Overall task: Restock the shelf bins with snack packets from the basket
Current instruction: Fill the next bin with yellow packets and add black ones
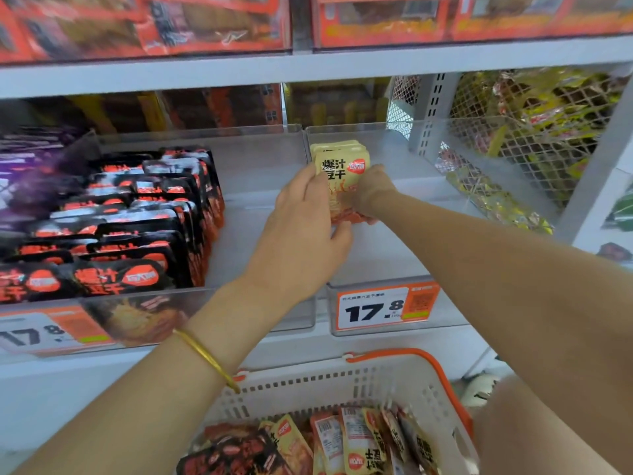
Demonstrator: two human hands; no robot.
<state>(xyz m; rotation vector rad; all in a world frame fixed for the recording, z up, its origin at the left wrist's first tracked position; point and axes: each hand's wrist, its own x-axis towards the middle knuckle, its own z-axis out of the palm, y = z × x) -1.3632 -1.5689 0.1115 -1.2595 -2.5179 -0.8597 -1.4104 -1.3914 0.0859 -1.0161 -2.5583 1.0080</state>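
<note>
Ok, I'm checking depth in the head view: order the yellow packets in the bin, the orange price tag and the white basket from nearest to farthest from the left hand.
1. The yellow packets, in the left hand grip, at its fingertips.
2. The orange price tag, just below and right of that hand.
3. The white basket, lowest in view, closest to the camera.

Bins (376,138) — clear, smooth plastic, faintly glossy. Packets (342,166) are shiny, slightly crinkled film. Basket (342,382): matt white perforated plastic, with an orange plastic handle (394,352). Shelf (308,66) and mesh (548,149) look like painted metal. Bangle (205,358) — polished gold-coloured metal.
</note>
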